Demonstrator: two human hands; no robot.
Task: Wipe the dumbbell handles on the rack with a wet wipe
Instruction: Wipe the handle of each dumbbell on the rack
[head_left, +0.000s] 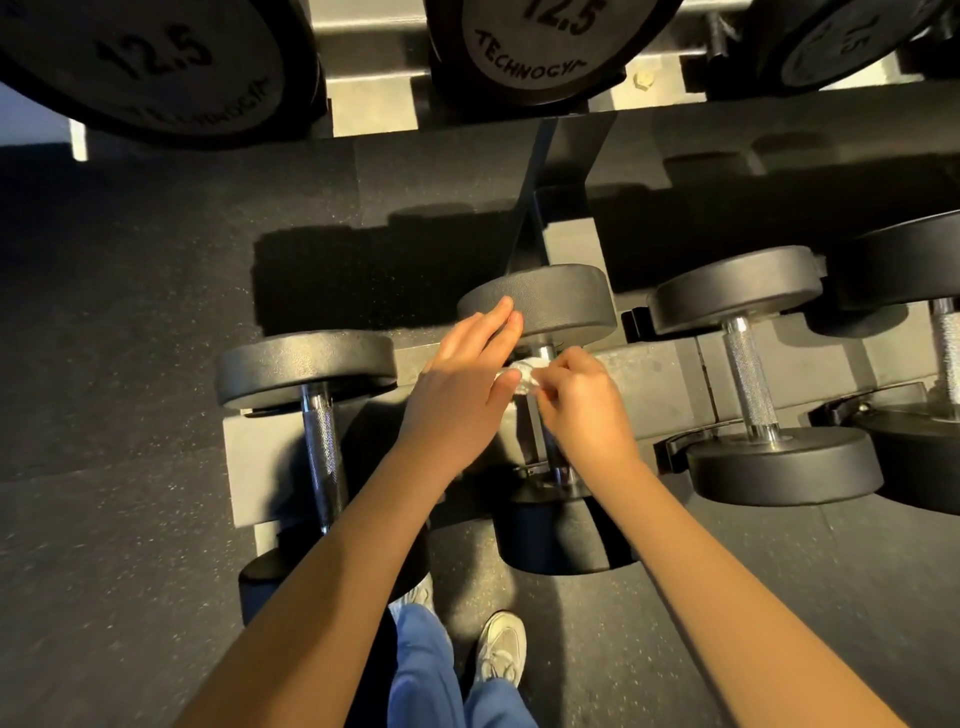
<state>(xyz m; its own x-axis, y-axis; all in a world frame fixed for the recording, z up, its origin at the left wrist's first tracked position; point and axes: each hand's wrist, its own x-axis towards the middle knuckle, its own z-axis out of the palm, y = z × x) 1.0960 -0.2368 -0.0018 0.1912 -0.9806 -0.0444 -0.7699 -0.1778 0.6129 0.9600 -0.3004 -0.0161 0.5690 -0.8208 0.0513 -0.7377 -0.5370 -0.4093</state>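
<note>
A black dumbbell (540, 301) lies on the lower rack shelf in the middle of the view. A small crumpled white wet wipe (523, 375) sits on the far end of its metal handle (551, 452). My right hand (576, 405) pinches the wipe from the right side. My left hand (462, 384) has its fingers stretched out flat, with the fingertips touching the far weight head and the thumb by the wipe. Most of the handle is hidden under my hands.
A dumbbell (322, 415) lies to the left and another dumbbell (753, 374) to the right, with a further one at the right edge. Upper-shelf dumbbells (535, 47) marked 12.5 hang overhead. The grey rack shelf (649, 374) stands on dark rubber floor (130, 312). My shoes (501, 649) are below.
</note>
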